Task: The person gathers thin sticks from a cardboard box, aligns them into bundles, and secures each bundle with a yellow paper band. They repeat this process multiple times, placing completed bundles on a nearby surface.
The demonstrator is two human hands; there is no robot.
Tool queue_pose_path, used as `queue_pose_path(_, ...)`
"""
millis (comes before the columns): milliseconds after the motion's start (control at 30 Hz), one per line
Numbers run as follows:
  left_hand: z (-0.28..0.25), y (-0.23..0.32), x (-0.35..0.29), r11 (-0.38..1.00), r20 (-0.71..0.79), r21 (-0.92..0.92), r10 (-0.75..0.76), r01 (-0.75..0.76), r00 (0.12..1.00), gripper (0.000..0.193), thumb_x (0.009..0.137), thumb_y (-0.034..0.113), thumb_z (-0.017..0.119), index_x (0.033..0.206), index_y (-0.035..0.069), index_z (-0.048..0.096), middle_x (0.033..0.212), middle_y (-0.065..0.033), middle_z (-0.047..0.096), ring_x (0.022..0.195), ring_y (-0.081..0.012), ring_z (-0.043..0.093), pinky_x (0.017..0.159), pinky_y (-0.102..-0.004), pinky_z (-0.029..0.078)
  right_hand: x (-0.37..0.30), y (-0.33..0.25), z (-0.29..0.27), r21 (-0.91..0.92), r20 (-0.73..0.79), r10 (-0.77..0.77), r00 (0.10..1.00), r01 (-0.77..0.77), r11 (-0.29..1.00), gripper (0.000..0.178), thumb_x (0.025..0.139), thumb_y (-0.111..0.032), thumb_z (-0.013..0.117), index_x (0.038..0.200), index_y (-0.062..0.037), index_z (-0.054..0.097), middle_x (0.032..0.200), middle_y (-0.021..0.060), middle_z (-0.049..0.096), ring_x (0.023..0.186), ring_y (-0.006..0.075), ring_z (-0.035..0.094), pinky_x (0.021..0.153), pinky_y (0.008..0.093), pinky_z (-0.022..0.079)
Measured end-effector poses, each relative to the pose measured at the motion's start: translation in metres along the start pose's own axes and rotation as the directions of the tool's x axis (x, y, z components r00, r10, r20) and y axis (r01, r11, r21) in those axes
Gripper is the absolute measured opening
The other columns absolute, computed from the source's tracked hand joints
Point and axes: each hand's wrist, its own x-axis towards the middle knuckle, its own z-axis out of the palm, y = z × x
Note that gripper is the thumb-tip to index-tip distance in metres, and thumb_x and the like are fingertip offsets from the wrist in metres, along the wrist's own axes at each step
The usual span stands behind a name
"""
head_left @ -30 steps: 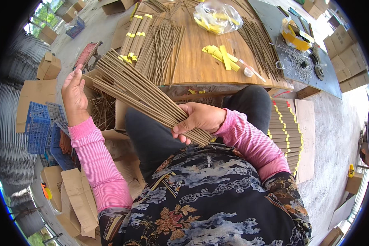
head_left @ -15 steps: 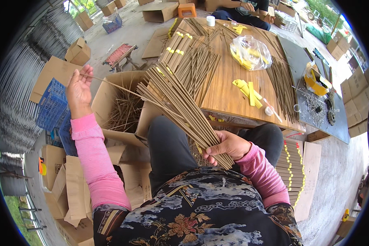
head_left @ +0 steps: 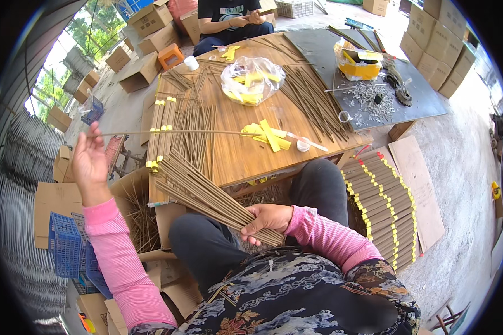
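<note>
My right hand (head_left: pixel 268 219) is closed round the near end of a bundle of thin brown sticks (head_left: pixel 207 192), which look like incense sticks. The bundle fans out slightly to the far left, above my lap. Off to the left, my raised left hand (head_left: pixel 91 164) pinches the end of a single brown stick (head_left: pixel 179 132). That stick runs level to the right, over the table and apart from the bundle. Loose brown sticks (head_left: pixel 193 131) lie on the wooden table (head_left: pixel 229 162), beside bundles with yellow bands (head_left: pixel 162 125).
Yellow strips (head_left: pixel 271 135) and a clear bag (head_left: pixel 251 81) lie on the table. A grey board (head_left: pixel 313 47) holds a yellow box (head_left: pixel 360 64). An open carton with sticks (head_left: pixel 137 215) stands left; banded bundles (head_left: pixel 383 204) lie right. Another person (head_left: pixel 229 19) sits opposite.
The single stick has come away from the bundle and swung up level over the table. My view has turned to the right, and the bundle remains in my right hand.
</note>
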Motion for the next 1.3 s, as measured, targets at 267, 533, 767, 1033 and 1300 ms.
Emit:
queue_pose_path(267, 0.223, -0.166, 0.033, 0.975, 0.319, 0.153, -0.200, 0.158, 0.926, 0.010, 0.088, 0.009, 0.046, 0.092, 0.000, 0.045, 0.083, -0.0196, 0.062, 0.066, -0.0220, 0.061, 0.057, -0.0284, 0.052, 0.001, -0.007, -0.032, 0.079, 0.036, -0.015, 0.999, 0.013, 0.997, 0.016, 0.081, 0.001, 0.058, 0.093, -0.0029, 0.048, 0.076, 0.0071, 0.059, 0.060, 0.0114, 0.059, 0.052, 0.0238, 0.051)
queue_pose_path(533, 0.307, -0.278, 0.053, 0.839, 0.306, 0.425, -0.486, 0.339, 0.819, 0.053, 0.091, 0.028, 0.047, 0.124, -0.006, 0.024, 0.118, -0.0305, 0.040, 0.099, -0.0337, 0.053, 0.078, -0.0409, 0.052, -0.012, -0.024, -0.049, 0.129, -0.009, 0.011, 1.000, -0.010, 0.992, 0.015, 0.081, 0.004, 0.055, 0.092, -0.0017, 0.045, 0.075, 0.0076, 0.056, 0.060, 0.0128, 0.055, 0.052, 0.0254, 0.047)
queue_pose_path(767, 0.231, -0.166, 0.017, 0.951, 0.706, 0.168, -0.299, 0.258, 0.642, 0.032, 0.094, 0.023, 0.039, 0.112, -0.003, 0.046, 0.104, -0.0215, 0.057, 0.095, -0.0261, 0.058, 0.083, -0.0367, 0.049, -0.021, -0.028, -0.062, 0.108, -0.138, -0.080, 0.987, 0.095, 0.990, 0.014, 0.084, -0.001, 0.056, 0.096, -0.0020, 0.049, 0.080, 0.0056, 0.059, 0.063, 0.0112, 0.059, 0.058, 0.0239, 0.051)
queue_pose_path(1033, 0.028, -0.131, -0.108, 0.938, -0.159, 0.314, -0.101, 0.147, 0.982, 0.031, 0.088, 0.014, 0.052, 0.114, 0.000, 0.045, 0.103, -0.0104, 0.056, 0.093, -0.0156, 0.054, 0.081, -0.0288, 0.045, -0.004, -0.028, -0.039, 0.067, -0.115, -0.149, 0.982, 0.157, 0.985, 0.019, 0.083, -0.001, 0.056, 0.101, -0.0018, 0.050, 0.081, 0.0091, 0.059, 0.066, 0.0154, 0.059, 0.061, 0.0280, 0.051)
queue_pose_path(1300, 0.040, -0.162, -0.158, 0.880, 0.200, -0.094, -0.442, 0.466, 0.874, 0.043, 0.086, 0.020, 0.055, 0.121, 0.001, 0.039, 0.114, -0.0073, 0.052, 0.105, -0.0178, 0.050, 0.093, -0.0340, 0.040, 0.005, -0.017, -0.017, 0.022, -0.081, -0.087, 0.993, 0.089, 0.996, 0.019, 0.082, -0.003, 0.058, 0.100, -0.0018, 0.051, 0.081, 0.0091, 0.060, 0.065, 0.0161, 0.059, 0.061, 0.0285, 0.050)
